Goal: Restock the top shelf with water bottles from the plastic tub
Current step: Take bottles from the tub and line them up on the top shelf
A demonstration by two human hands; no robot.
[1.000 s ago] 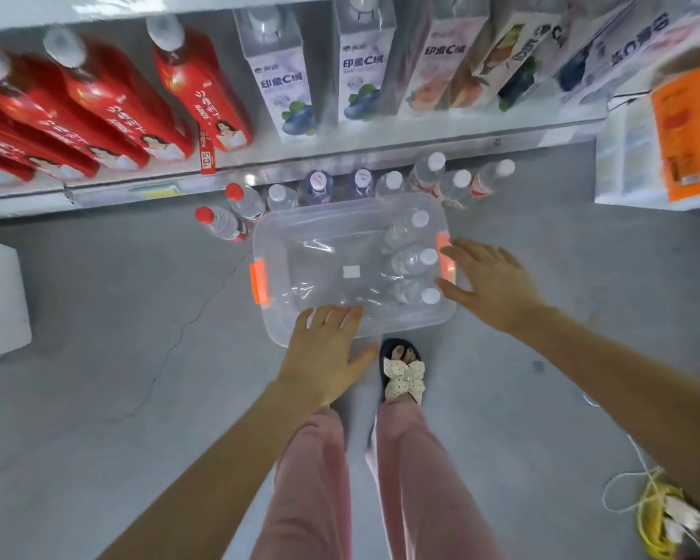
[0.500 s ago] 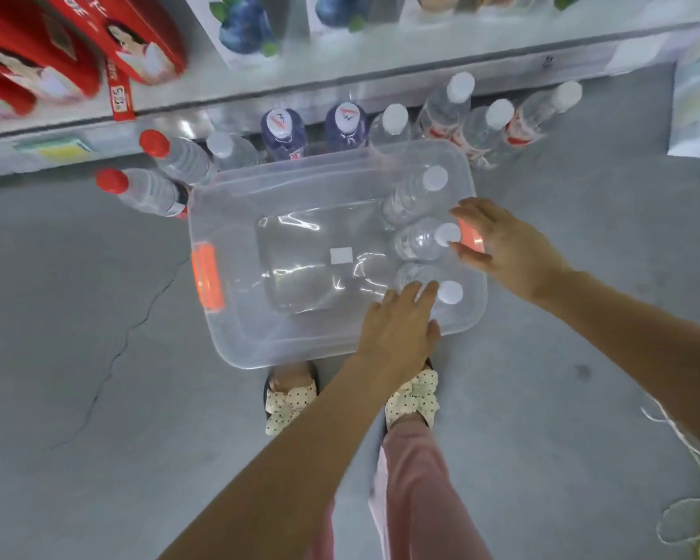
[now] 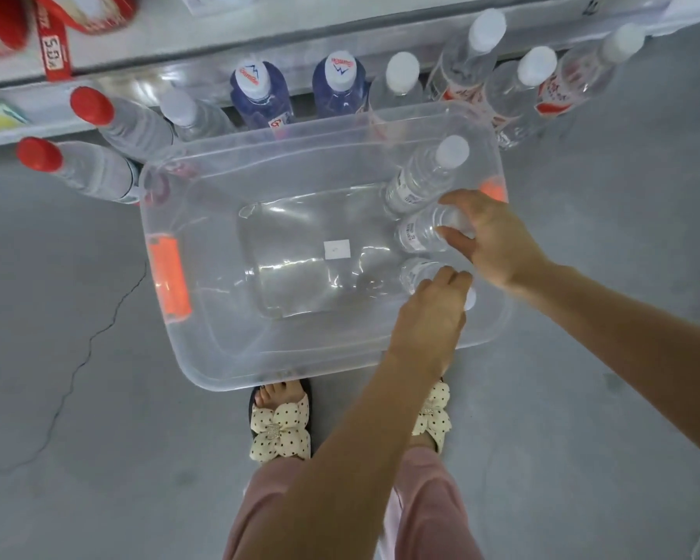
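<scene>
A clear plastic tub [image 3: 203, 357] with orange handles stands on the grey floor in front of my feet. Three clear water bottles with white caps stand along its right side. The far bottle [image 3: 425, 175] is untouched. My right hand [image 3: 498, 236] curls over the top of the middle bottle [image 3: 419, 234], fingers wrapping its cap. My left hand [image 3: 431, 317] lies over the near bottle [image 3: 415, 272], fingers around its neck, the cap mostly hidden. The top shelf is out of view.
Behind the tub, several bottles stand on the floor against the shelf base [image 3: 219, 80]: two red-capped [image 3: 94, 171], two blue [image 3: 261, 95], white-capped ones [image 3: 514, 95] to the right. Red cartons [image 3: 98, 10] sit on the lowest shelf. Bare floor lies left and right.
The view has dropped closer to the tub. My right hand moved from the tub's orange handle onto the middle bottle; my left hand reached further in and over the near bottle.
</scene>
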